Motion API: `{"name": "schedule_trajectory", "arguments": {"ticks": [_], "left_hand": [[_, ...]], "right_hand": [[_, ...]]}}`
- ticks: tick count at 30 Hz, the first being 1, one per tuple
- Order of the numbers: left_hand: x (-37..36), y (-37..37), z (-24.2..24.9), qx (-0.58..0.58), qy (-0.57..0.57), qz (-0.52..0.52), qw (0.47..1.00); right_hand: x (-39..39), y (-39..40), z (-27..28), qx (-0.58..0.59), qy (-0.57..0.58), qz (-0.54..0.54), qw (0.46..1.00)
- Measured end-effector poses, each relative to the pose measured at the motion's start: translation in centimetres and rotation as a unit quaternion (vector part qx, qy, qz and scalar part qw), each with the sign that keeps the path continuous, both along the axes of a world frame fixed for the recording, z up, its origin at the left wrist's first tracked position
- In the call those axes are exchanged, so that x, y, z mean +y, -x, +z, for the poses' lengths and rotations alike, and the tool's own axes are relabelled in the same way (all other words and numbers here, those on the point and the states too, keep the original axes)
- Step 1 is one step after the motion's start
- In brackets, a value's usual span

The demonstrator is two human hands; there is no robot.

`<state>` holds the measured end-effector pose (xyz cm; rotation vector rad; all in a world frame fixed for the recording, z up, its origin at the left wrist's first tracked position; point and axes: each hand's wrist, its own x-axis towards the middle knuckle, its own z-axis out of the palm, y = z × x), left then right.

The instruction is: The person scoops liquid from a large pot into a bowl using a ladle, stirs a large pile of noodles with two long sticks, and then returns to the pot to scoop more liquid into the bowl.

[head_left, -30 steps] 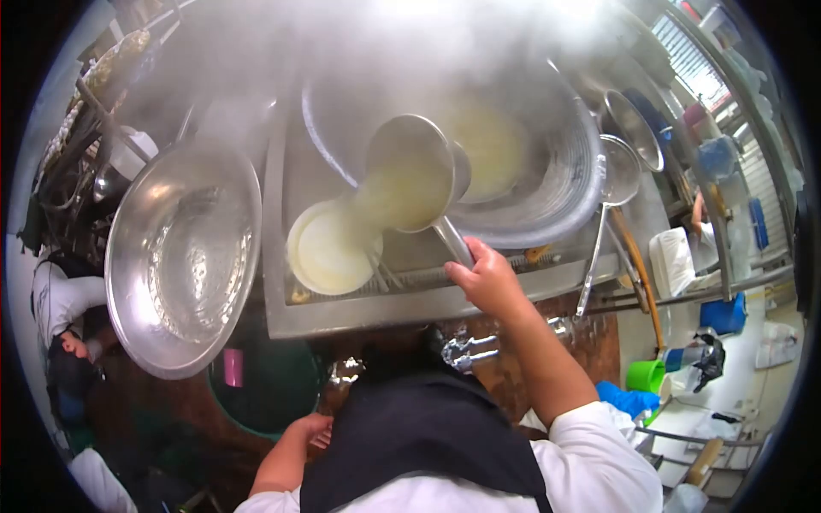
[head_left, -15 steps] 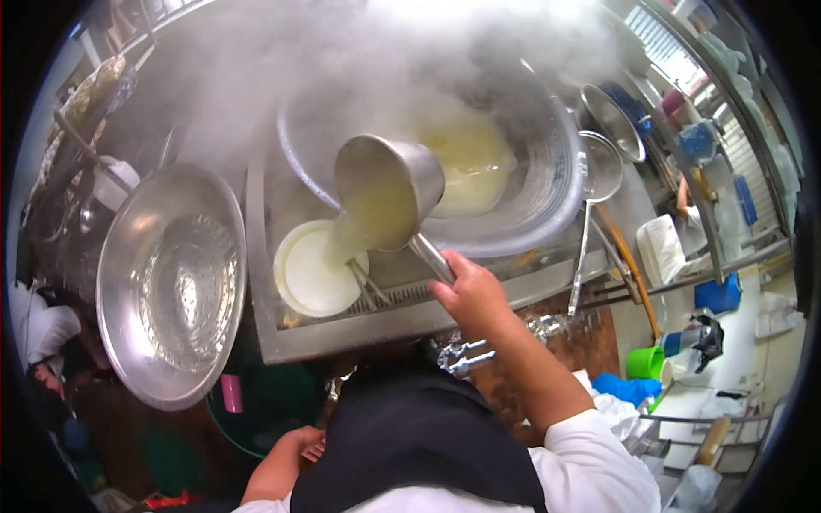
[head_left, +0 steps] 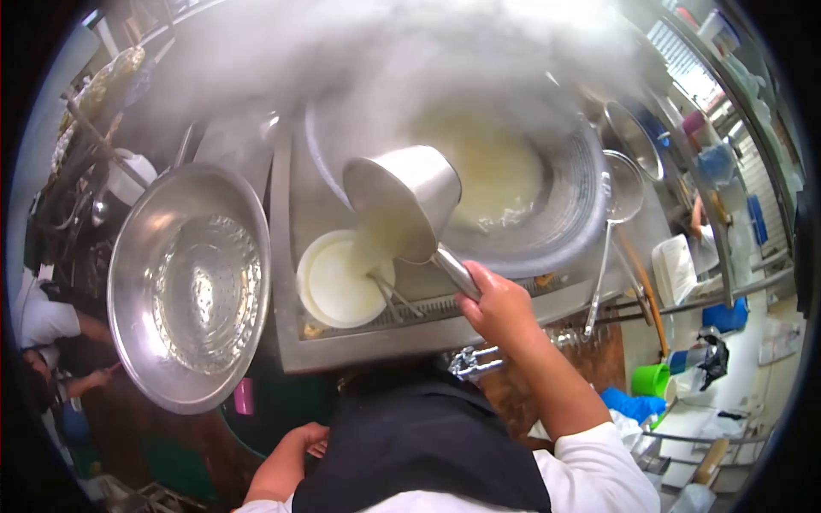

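Note:
My right hand (head_left: 500, 303) grips the handle of a deep metal saucepan (head_left: 434, 184), which is tilted to the left over the stove. Cloudy yellowish liquid pours from its rim into a round white container (head_left: 329, 295) on the stove's front ledge. Two thin metal handles (head_left: 396, 295) stick out by the container's right side. Behind the saucepan, a huge wok (head_left: 586, 214) holds steaming yellowish liquid (head_left: 500, 175). Low beside my black apron (head_left: 419, 436), my left hand (head_left: 313, 439) hangs with its fingers curled and nothing visible in them.
A large metal basin (head_left: 205, 291) stands left of the stove. A mesh strainer (head_left: 623, 188) lies at the wok's right. Thick steam covers the back. Another person (head_left: 51, 329) is at the far left, and a green bucket (head_left: 650, 380) stands at the right.
The saucepan is tipped further, and less liquid shows in it. The view has shifted, so the stove and basin appear further right. More of the other person's arms shows at the left.

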<state>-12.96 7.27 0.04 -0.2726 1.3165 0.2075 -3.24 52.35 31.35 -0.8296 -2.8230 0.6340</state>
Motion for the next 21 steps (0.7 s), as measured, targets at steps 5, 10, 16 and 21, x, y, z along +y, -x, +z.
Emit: {"name": "schedule_trajectory", "arguments": {"ticks": [5, 10, 16, 21], "left_hand": [[-0.2, -0.4, 3.0, 0.017, 0.009, 0.018, 1.0], [1.1, -0.6, 5.9, 0.054, 0.034, 0.016, 0.998], [-1.2, -2.0, 4.2, 0.019, 0.022, 0.026, 0.999], [-2.5, -0.7, 2.1, -0.03, 0.007, 0.035, 0.999]], "right_hand": [[1.0, 0.9, 0.3, -0.002, -0.018, 0.029, 0.999], [2.5, 2.4, 0.6, 0.011, -0.02, 0.075, 0.997], [1.0, 3.8, 0.8, 0.012, -0.026, 0.079, 0.996], [-0.5, 5.1, 0.5, 0.039, -0.047, 0.042, 0.997]]}}
